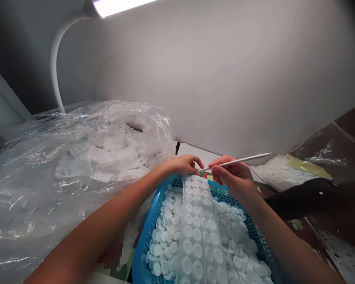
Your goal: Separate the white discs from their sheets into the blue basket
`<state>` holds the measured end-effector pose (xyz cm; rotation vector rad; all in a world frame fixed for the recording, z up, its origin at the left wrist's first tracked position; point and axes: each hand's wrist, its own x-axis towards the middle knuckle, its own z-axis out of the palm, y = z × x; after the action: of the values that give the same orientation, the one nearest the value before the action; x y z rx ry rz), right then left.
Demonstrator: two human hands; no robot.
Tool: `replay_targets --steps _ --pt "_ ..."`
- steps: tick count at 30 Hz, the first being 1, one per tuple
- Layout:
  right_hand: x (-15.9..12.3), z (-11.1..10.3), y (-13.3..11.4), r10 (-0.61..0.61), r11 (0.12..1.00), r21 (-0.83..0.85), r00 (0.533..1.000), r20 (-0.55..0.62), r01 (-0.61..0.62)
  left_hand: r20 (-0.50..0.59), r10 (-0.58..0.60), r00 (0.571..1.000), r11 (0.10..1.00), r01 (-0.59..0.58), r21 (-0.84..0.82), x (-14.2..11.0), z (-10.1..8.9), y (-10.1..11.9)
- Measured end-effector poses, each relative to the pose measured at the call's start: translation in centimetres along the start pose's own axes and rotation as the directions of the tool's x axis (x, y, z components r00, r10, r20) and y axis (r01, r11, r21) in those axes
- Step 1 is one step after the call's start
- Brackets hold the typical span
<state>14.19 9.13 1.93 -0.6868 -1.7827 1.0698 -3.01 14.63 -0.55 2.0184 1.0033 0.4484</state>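
A long translucent white sheet (197,228) with rows of round white discs runs lengthwise over a blue plastic basket (142,246). At the sheet's far end, my left hand (185,163) is closed on its edge, with the fingers bent. My right hand (235,179) grips a thin white stick with a narrow pointed tip (250,158) much like a pen. The tip points left and reaches the sheet's far edge beside my left fingers. Many loose white discs (165,240) lie in the basket under and beside the sheet.
A large clear plastic bag (47,189) with white pieces fills the left side. A lamp's curved white neck (55,63) rises behind it. To the right are another bag of white pieces (278,171) and a black handle-like object (307,197). A pale wall (210,79) stands behind.
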Motion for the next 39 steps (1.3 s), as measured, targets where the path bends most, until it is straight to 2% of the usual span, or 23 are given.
replay_targets --steps 6,16,22,24,28,30,35,39 --pt "-0.4 0.3 0.5 -0.025 0.953 -0.298 0.995 0.095 0.052 -0.034 0.015 0.999 1.000 -0.015 0.007 -0.1 0.1 -0.1" --pt "-0.7 0.9 0.8 -0.084 0.861 -0.478 0.976 0.203 0.174 -0.026 0.044 0.999 0.999 -0.044 0.012 0.1 0.1 -0.4" --pt "-0.5 1.4 0.9 -0.006 0.776 -0.588 0.934 0.358 0.231 -0.048 0.024 0.999 0.999 -0.023 0.022 0.4 0.3 -0.8" --pt "-0.6 1.4 0.7 -0.031 0.793 -0.566 0.943 0.330 0.224 -0.048 0.018 0.999 1.000 -0.017 0.021 0.3 0.3 -0.8" --pt "-1.2 1.4 -0.2 -0.175 0.859 -0.468 0.978 0.111 0.207 -0.047 0.007 0.999 1.000 -0.006 0.016 0.0 0.2 -0.4" --pt "-1.4 1.4 -0.5 -0.195 0.870 -0.450 0.979 0.056 0.199 -0.048 0.006 0.999 1.000 -0.005 0.017 -0.2 0.1 -0.3" --pt "-1.4 1.5 -0.6 -0.189 0.834 -0.486 0.963 0.190 0.260 -0.052 0.009 0.999 1.000 -0.008 0.022 -0.1 0.2 -0.3" --pt "-1.4 1.5 -0.1 -0.196 0.811 -0.506 0.951 0.239 0.295 -0.045 0.020 0.999 0.999 -0.019 0.026 0.0 0.2 -0.4"
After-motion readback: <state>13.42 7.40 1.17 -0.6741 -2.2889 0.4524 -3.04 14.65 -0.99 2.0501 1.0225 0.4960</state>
